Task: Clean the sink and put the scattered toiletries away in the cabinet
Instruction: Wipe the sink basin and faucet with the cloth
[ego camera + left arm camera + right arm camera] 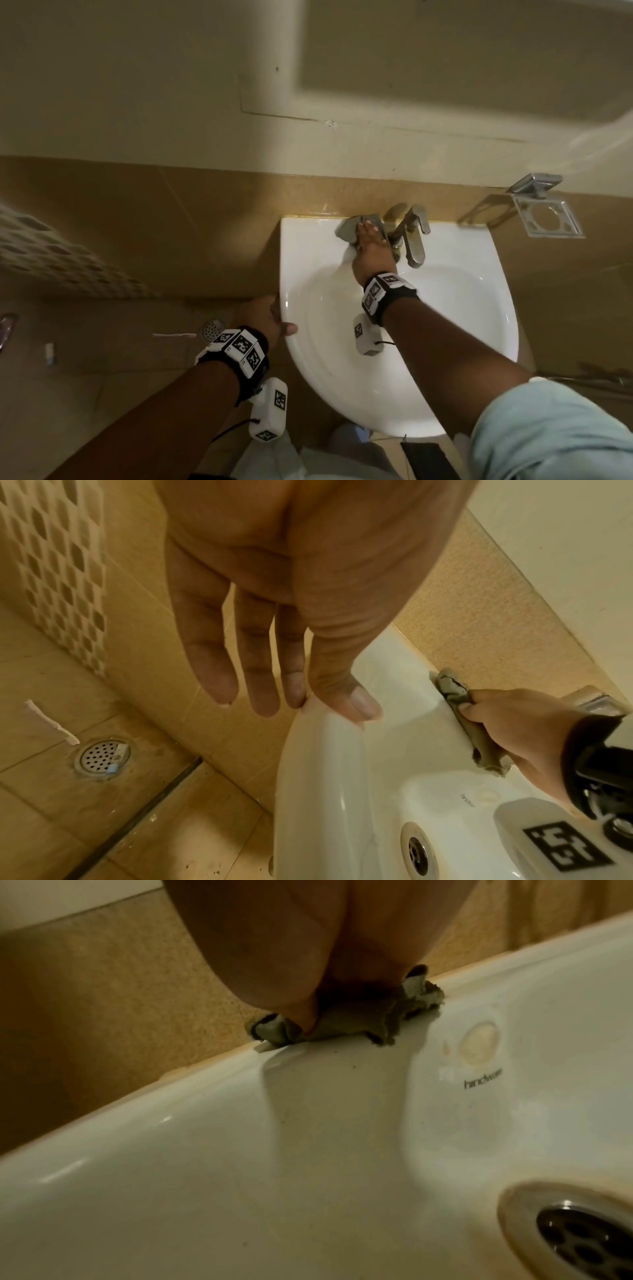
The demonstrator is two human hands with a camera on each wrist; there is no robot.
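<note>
Item: cleaning rag (455,696), grey, frayed at the edges, bunched under my right hand (371,248) on the back ledge of the sink (479,325), upper centre of the head view, just left of the tap (412,236). My right fingers (474,710) are curled over it and press it onto the porcelain. I judge it soft, light and limp, probably damp; best held in a wad under the palm so loose ends do not drag. Item: sink, white glazed ceramic, fixed to the wall, hard and likely slick when wet. My left hand (291,588) steadies it at the left rim, thumb on top and fingers straight down the outside. Drain (589,1240), lower right of the right wrist view. No toiletries or cabinet in sight.
</note>
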